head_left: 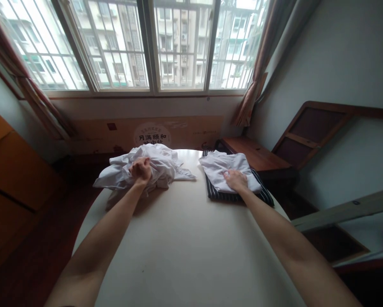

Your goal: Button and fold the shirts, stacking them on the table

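My left hand [141,169] is closed in a fist on a crumpled heap of white clothes [161,164] at the far left of the round white table [178,247]. My right hand [235,180] lies flat, fingers spread, on a folded white garment [221,168]. That garment rests on a folded dark striped garment [229,196] at the far right of the table.
A cardboard box [153,134] with printed characters stands against the wall under the wide barred window [153,47]. A wooden bedside table [258,155] and a leaning wooden frame [315,128] are on the right. Orange-brown furniture [15,179] stands at the left.
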### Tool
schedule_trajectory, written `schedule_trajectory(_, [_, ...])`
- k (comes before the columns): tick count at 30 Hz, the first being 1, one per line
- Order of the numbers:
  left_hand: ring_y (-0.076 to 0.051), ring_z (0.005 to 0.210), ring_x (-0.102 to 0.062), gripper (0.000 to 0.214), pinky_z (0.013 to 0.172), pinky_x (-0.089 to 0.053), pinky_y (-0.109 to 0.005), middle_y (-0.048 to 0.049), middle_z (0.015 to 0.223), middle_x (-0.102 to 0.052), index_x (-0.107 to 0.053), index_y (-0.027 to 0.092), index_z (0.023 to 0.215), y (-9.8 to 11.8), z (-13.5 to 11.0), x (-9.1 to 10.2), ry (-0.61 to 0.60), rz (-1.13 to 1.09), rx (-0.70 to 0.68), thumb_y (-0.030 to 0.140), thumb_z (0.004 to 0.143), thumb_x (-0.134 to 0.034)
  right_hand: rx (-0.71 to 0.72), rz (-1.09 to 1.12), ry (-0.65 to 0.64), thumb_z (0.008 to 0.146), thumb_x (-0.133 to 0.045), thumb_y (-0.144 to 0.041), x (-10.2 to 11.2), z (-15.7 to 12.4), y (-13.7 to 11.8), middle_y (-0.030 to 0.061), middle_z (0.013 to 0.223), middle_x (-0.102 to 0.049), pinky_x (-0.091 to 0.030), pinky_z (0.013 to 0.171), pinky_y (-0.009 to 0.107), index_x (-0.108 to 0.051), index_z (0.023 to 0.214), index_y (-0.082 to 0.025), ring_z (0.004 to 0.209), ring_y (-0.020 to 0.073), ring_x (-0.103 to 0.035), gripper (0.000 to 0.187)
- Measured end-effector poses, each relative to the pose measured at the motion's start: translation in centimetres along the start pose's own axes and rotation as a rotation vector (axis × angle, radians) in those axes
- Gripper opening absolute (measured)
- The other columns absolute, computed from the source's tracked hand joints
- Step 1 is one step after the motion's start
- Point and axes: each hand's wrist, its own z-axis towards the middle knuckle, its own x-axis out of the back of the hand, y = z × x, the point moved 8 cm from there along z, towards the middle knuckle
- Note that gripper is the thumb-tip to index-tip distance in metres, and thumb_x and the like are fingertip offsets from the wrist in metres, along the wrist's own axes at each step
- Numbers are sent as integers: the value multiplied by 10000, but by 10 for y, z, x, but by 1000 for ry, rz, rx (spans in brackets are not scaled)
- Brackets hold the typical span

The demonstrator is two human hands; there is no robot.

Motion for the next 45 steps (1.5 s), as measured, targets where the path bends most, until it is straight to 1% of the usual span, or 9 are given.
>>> schedule_trajectory(6, [-301,1224,-431,303,1075,-225,-508,-98,1201,-593,-630,220,1059,34,-38,23,92,-191,-25,420,861,-516,89,159,134,863,-453,-350,11,-30,-19,113,1237,-589,-308,1005,344,-600,1153,-154,1143,247,-513,380])
schedule_trajectory(13, [-200,860,-553,256,913,-392,-380,-50,817,-655,-689,224,827,61,-129,-31,-321,-110,-661,312,908,-463,311,377,199,844,-466,-359,12,-77,-59,149,1183,-602,-277,1054,407,-610,1095,-122,1163,270,-496,375])
schedule_trajectory(20, [-155,803,-546,260,774,-417,-294,-8,834,-634,-642,202,795,58,-199,-47,-583,96,-936,197,930,-420,301,1172,-141,750,-583,-570,-7,-98,-137,172,1403,-399,-456,910,423,-294,1418,-194,1170,289,-516,820])
schedule_trajectory(24, [-158,773,-568,233,757,-421,-303,-12,792,-651,-623,199,743,76,-211,-30,-605,90,-1084,264,911,-475,369,1114,-237,614,-759,-379,-12,-103,-183,132,1338,-482,-470,872,382,-304,1420,-238,1068,260,-569,936])
schedule_trajectory(26, [-184,836,-584,201,810,-415,-341,-27,833,-666,-636,205,802,78,-183,-6,-387,86,-1001,322,896,-502,454,1000,-268,633,-709,-241,-13,-108,-199,79,1132,-628,-474,838,350,-494,1295,-216,929,224,-610,697])
schedule_trajectory(30, [-272,1107,-526,408,941,-383,-417,-105,1159,-608,-555,200,1164,30,-93,46,74,175,-386,445,837,-556,595,980,-303,675,-523,-109,-14,-127,-208,22,846,-690,-472,754,283,-692,886,-170,785,179,-614,278])
schedule_trajectory(33, [-291,1115,-536,716,907,-419,-385,-135,1211,-577,-414,181,1331,-8,-65,36,-71,283,-158,524,740,-631,669,1010,-380,636,-497,-56,-12,-150,-200,25,810,-689,-464,704,264,-695,818,-158,754,170,-609,288])
schedule_trajectory(38, [-262,909,-635,321,778,-449,-335,-85,960,-682,-563,212,1142,-40,-74,24,-247,327,-103,337,859,-475,819,903,-337,678,-531,-72,25,-198,-176,33,789,-649,-420,646,239,-682,744,-172,724,151,-562,193])
schedule_trajectory(45, [-236,830,-615,227,683,-436,-312,-67,879,-665,-612,192,969,-91,-55,93,4,185,98,298,819,-478,717,904,-385,774,-559,-390,75,-215,-69,27,558,-529,-357,501,263,-611,579,-178,530,149,-468,292])
